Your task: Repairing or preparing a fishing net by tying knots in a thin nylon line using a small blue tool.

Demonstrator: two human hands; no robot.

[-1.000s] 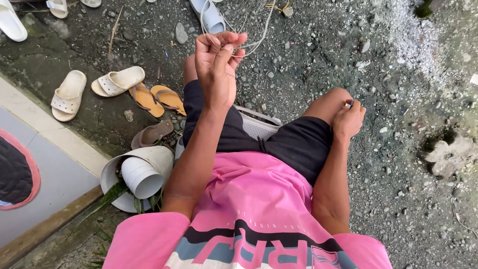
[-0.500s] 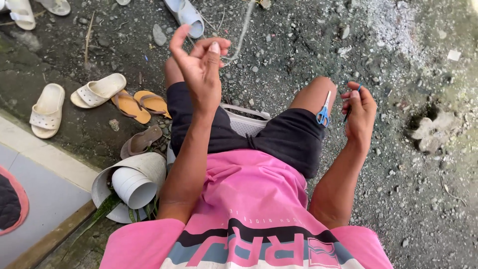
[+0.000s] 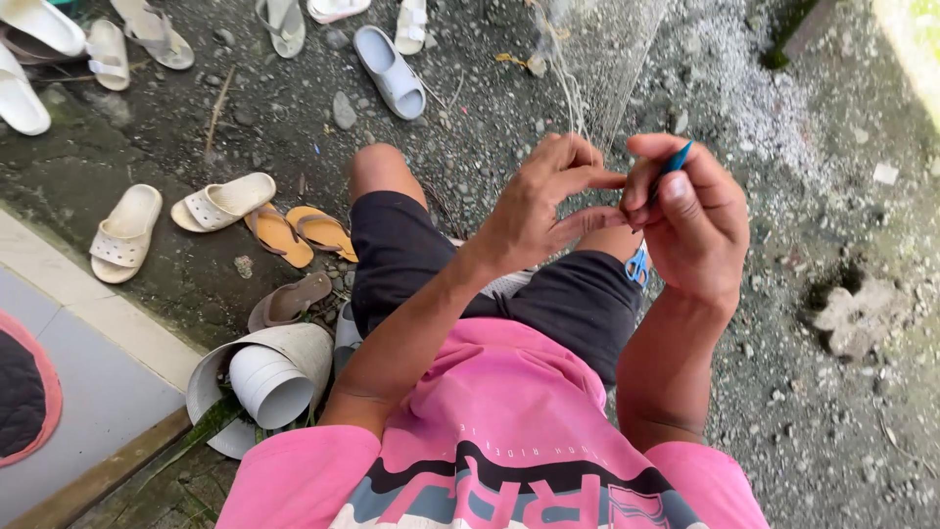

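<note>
I sit in a pink shirt and black shorts above gravelly ground. My left hand (image 3: 543, 201) is raised in front of me and pinches thin strands of a fine fishing net (image 3: 597, 69) that hangs down from above. My right hand (image 3: 690, 220) is right beside it, fingertips almost touching, and grips a slim blue tool (image 3: 674, 162) that sticks up between thumb and fingers. A bit of blue thread or handle (image 3: 638, 264) shows by my right knee, partly hidden by the hand.
Several sandals lie on the ground to the left, among them a cream pair (image 3: 223, 201) and an orange pair (image 3: 299, 233). White pipe pieces (image 3: 264, 377) lean by my left side. A tiled step (image 3: 88, 392) lies at lower left. A broken stone (image 3: 857, 309) sits on the right.
My right hand rose from my right knee with the blue tool and met my left hand. The left hand shifted right and lower, and the view turned right.
</note>
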